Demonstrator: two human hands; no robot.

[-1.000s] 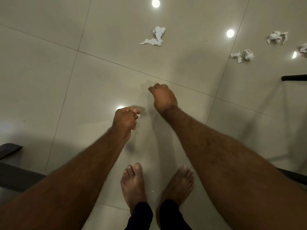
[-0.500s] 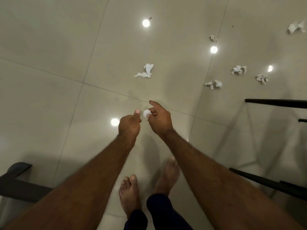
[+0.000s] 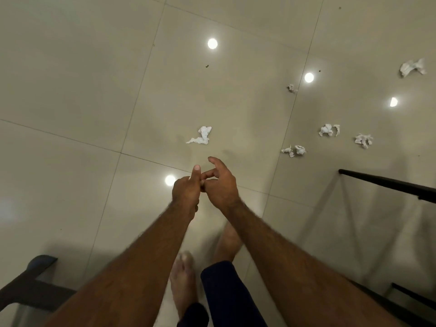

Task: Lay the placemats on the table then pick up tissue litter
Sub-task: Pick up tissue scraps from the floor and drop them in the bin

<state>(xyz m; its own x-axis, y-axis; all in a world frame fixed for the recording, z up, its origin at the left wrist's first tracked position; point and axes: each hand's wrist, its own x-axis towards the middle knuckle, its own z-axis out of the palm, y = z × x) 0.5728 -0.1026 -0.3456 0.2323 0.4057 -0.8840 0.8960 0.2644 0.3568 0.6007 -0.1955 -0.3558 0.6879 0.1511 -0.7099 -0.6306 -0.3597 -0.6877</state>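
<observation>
A crumpled tissue (image 3: 200, 136) lies on the floor (image 3: 70, 74) just ahead of my hands and more wads (image 3: 293, 151) are scattered to its right, while my left hand (image 3: 185, 193), fingers curled and thumb up, touches my right hand (image 3: 220, 185), and I cannot tell whether either grips tissue.

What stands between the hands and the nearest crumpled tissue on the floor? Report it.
Nothing visible. Left hand and right hand meet just short of the nearest tissue; only bare floor tile lies between. The dark frame stands off to the right, clear of that path.
</observation>
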